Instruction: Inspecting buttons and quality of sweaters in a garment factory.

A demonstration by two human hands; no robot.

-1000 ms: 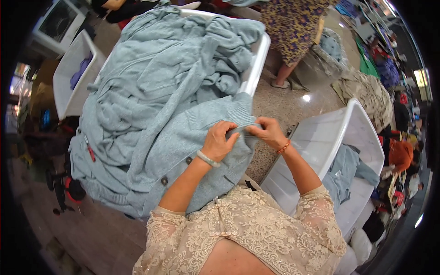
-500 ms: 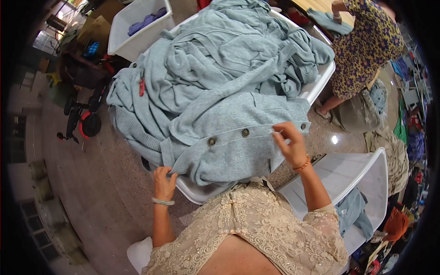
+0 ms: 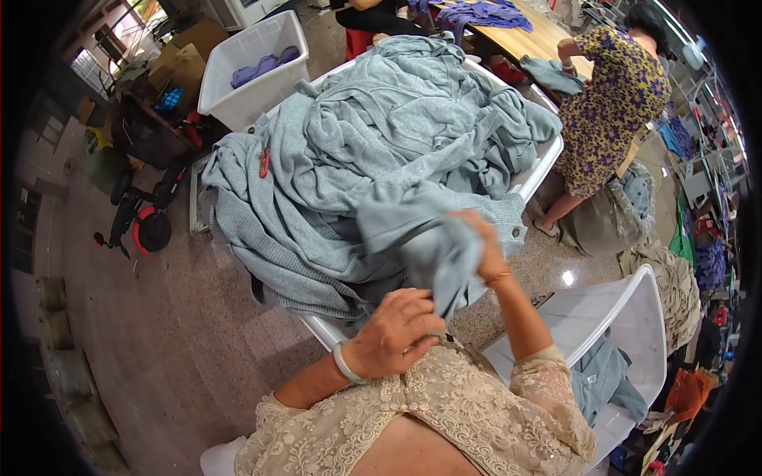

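Observation:
A pale blue-green knit cardigan (image 3: 421, 226) is bunched up and smeared by motion in front of me. My right hand (image 3: 484, 247) grips its right side, the fingertips blurred. Nearer my body, my left hand (image 3: 399, 332) curls its fingers at the cardigan's lower edge; its fingertips are partly hidden. One dark button (image 3: 517, 233) shows on the garment's right end. Behind and beneath lies a heap of the same knitwear (image 3: 381, 111), filling a white tub (image 3: 548, 161). A small red-handled tool (image 3: 264, 162) rests on the heap's left part.
A second white bin (image 3: 627, 317) with similar knitwear stands at my right. Another white bin (image 3: 210, 95) at the far left holds purple cloth. At the far right, a person in a flowered dress (image 3: 607, 111) works at a wooden table (image 3: 508, 40). A scooter (image 3: 143, 226) stands left.
The cardigan, spread out with its buttons showing before, is now lifted and bunched. My left hand has moved right and inward from the tub's edge; my right hand has moved slightly left, onto the cloth.

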